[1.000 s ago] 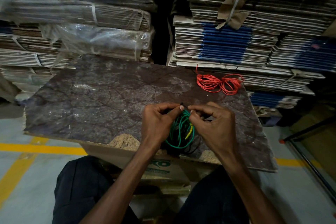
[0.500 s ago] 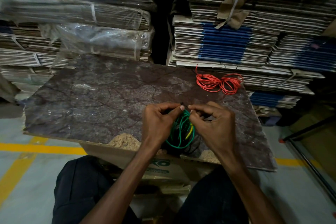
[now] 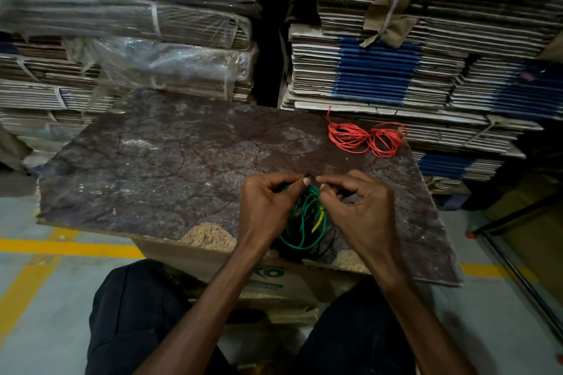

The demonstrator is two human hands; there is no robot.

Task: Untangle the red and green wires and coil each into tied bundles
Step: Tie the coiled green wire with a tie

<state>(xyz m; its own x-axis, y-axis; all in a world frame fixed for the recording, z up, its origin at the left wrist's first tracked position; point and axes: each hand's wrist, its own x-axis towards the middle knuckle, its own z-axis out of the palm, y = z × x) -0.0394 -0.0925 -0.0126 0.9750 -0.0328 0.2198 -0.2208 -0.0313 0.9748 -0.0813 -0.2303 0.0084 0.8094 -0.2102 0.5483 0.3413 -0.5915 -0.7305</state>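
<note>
Tall stacks of flat brown and blue cardboard sheets fill the back, and some on the left are wrapped in clear plastic. The grey floor has yellow painted lines on it.

In front of the stacks lies a big dark brown stone-look board that serves as the table. It rests on a brown cardboard box with green print. Its near edge is chipped, and pale crumbly wood shows there.

The person sits with dark trouser legs on both sides of the box.

The left hand and the right hand are close together above the near part of the table. Each hand's grip is clenched: thumb and first finger pinch a thin black tie at the top of the green wire coil. The green coil hangs between the two hands, just over the table's near edge. A small yellow bit shows inside the coil.

The red wire bundle lies at the far right corner of the table, well apart from the hands. It is pinched in the middle like a bow.

Compared with a second ago, almost nothing has changed. The hands pinch in the same spot, and the red bundle has not moved.
</note>
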